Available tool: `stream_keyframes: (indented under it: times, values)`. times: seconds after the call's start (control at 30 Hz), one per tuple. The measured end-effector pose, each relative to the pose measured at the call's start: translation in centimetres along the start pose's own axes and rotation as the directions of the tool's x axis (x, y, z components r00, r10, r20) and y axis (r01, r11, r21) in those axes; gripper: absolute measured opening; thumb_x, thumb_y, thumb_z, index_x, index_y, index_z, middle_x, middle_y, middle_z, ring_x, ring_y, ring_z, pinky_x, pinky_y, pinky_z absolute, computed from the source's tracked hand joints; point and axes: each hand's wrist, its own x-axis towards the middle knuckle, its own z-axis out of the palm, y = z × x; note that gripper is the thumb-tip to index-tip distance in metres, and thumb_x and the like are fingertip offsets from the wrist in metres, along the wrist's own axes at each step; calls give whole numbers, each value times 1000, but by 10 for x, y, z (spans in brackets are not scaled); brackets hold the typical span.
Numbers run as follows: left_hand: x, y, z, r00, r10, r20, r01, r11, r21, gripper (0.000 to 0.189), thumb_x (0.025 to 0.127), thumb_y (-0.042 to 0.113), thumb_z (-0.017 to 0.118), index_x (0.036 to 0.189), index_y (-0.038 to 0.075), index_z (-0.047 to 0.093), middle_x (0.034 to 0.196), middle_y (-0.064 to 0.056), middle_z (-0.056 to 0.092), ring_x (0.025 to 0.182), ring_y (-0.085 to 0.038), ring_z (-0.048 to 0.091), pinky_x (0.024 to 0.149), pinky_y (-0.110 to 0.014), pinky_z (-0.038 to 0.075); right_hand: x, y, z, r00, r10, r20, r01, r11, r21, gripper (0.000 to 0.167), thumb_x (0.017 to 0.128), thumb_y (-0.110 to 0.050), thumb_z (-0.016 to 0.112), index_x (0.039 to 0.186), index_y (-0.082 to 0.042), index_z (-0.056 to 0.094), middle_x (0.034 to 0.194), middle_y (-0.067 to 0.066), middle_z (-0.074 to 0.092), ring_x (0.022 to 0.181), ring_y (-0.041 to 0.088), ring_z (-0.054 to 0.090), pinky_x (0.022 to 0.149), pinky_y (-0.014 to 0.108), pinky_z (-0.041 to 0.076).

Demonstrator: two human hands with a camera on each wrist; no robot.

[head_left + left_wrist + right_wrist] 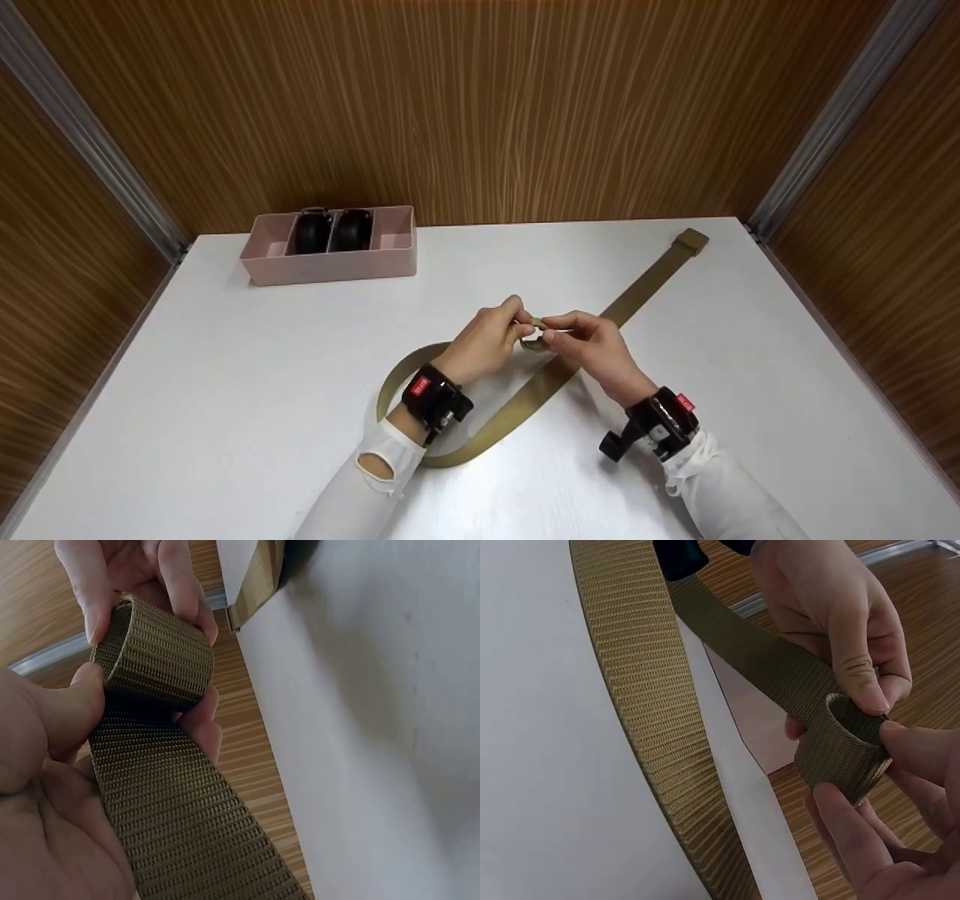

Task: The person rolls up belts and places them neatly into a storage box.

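A person's left hand point(484, 341) and right hand point(600, 349) meet at the same small coil point(161, 656), the rolled end of an olive webbing strap point(525, 401). The grip is narrow on both sides: the left thumb presses one edge of the coil, while the right thumb and fingers pinch it around its other edge and outer face. The coil is a loose ring with a visible hollow at its centre.

From the grip, the strap runs back behind the left hand, bends round below the left wrist, then passes beneath the right hand and away to the far right, ending in a thicker end piece point(691, 241) on the white table point(225, 375).

Beyond the grip and to its left, well apart from both hands, stands a pink box point(337, 266), split by dividers into four compartments side by side. Two black rolls point(313, 232) stand on edge in it, one in each middle compartment; their tops reach about the rim. Pink floor shows in the two outer compartments.

Nearer the person than the grip, each wrist wears a black device point(437, 401) above a white sleeve point(360, 487).
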Motion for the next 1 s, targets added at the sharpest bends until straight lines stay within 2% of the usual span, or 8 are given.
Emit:
stream_keyframes:
  times: [0.13,0.23,0.33,0.43,0.6,0.77,0.87,1.0]
  values:
    - [0,1,0,997,-76,0,76,995,-59,15,107,17,59,111,3,55,120,-12,74,102,-17,68,83,-30,52,0,0,6,997,17,-72,-11,996,89,29,96,-3,74,122,8,70,111,15,72,92,16,72,82,27,59]
    - [0,2,0,993,-121,-9,120,989,-86,16,108,18,58,114,3,53,120,-14,72,99,-17,65,82,-29,50,-1,1,11,994,32,-109,-7,975,224,28,96,3,70,123,11,68,117,21,69,96,20,75,88,32,60]
    - [0,0,0,993,-118,-26,115,989,-91,15,108,16,57,113,2,53,115,-16,72,93,-17,63,78,-30,49,-2,2,14,992,42,-122,-1,948,319,26,96,8,68,121,12,67,122,27,66,99,23,75,91,36,59]
    - [0,-1,1,996,-80,-48,77,995,-65,14,108,14,57,111,0,54,110,-16,73,92,-18,65,77,-30,50,-1,3,14,994,41,-101,-4,940,340,26,96,8,68,121,12,66,122,26,65,101,25,75,93,39,58]
    - [-1,-3,-1,998,11,-59,-8,998,60,13,106,14,59,106,1,56,102,-13,75,86,-18,66,74,-32,51,-1,1,7,1000,3,-23,1,983,182,32,96,1,72,125,11,65,121,19,68,100,22,73,90,38,60]
    - [-2,-3,-3,998,57,4,-57,984,168,14,105,18,59,103,4,56,96,-8,75,77,-13,56,67,-27,44,0,0,1,998,-30,50,32,999,-32,33,96,-5,74,127,5,69,123,20,70,99,18,72,88,32,60]
    - [-1,-2,-3,998,52,28,-56,988,145,14,106,18,58,104,5,56,100,-8,75,78,-13,55,68,-26,43,0,0,1,999,-39,38,42,995,-89,32,95,-7,76,125,2,72,118,19,72,96,16,72,86,28,59]
    - [0,-2,-2,1000,18,-9,-17,1000,25,14,106,17,58,106,3,56,112,-11,75,93,-16,67,77,-29,51,-1,-3,4,998,-54,-34,51,996,-76,29,95,-7,76,122,3,73,113,21,73,90,14,71,82,25,58]
